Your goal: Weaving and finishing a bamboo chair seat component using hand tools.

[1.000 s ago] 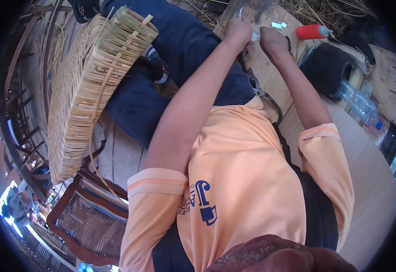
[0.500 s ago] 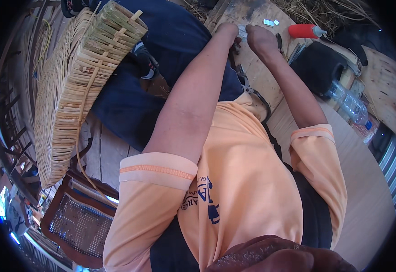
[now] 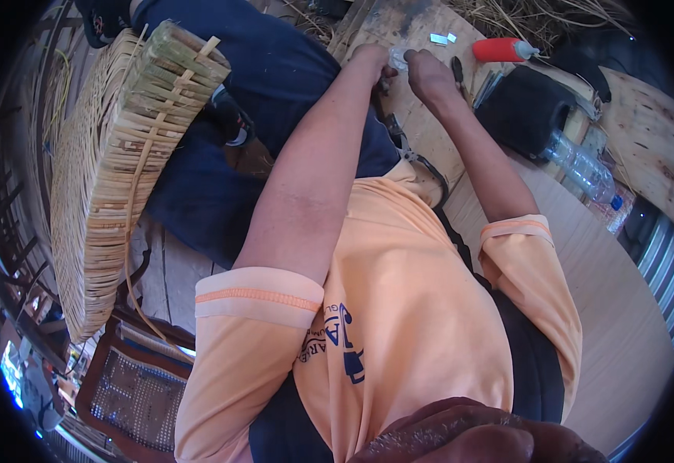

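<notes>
Both my hands are together over a worn wooden board at the top of the view. A small piece of clear, crinkled plastic (image 3: 399,59) shows between them. My left hand (image 3: 372,63) is closed at one side of it, and my right hand (image 3: 430,77) pinches at the other side. The fingers are small and partly hidden, so the exact grip is unclear. Beyond them on the wooden board (image 3: 402,21) lie small shiny pieces (image 3: 439,38). A pair of pliers (image 3: 408,148) rests close to my lap, nearer than the hands.
A red squeeze bottle (image 3: 497,50) lies to the right, past a black bag-like object (image 3: 524,112). A clear plastic bottle (image 3: 584,168) lies farther right. At left stands a woven cane panel (image 3: 113,177) with a loose strand, above a cane-seated chair (image 3: 138,397). Dry fibres (image 3: 537,17) lie at the back.
The whole view has shifted, so most things sit slightly farther left in the picture. Both hands stay together at the clear plastic, which shows a little differently between them.
</notes>
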A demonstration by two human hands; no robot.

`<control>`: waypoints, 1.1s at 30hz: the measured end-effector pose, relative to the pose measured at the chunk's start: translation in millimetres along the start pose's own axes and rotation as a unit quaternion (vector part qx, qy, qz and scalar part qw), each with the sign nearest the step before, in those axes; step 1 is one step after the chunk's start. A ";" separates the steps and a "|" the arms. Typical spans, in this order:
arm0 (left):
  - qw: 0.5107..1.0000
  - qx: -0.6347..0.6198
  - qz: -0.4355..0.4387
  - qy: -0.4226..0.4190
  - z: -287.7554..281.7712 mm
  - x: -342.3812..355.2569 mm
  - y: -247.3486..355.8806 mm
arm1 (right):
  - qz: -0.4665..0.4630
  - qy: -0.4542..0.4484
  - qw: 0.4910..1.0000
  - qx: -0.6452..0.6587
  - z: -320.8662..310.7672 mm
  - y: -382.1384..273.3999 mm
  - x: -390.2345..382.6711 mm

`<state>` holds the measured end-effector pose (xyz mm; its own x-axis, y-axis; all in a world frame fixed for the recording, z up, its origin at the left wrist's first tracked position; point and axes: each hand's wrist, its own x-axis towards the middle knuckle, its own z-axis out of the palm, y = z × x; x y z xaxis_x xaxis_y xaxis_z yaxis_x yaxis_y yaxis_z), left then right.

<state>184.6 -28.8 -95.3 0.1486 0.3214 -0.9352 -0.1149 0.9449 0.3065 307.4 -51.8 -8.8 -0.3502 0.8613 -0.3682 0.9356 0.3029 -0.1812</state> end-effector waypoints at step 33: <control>0.916 -0.274 0.271 0.115 -11.7 -86.3 -1.2 | 0.001 -0.125 0.877 -0.464 -34.7 139.1 79.1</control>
<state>160.4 -58.4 -17.0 -0.2793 0.6525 -0.7044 -0.5958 0.4575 0.6601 411.5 72.6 -31.5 -0.2395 0.7805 -0.5775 0.5287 0.6037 0.5966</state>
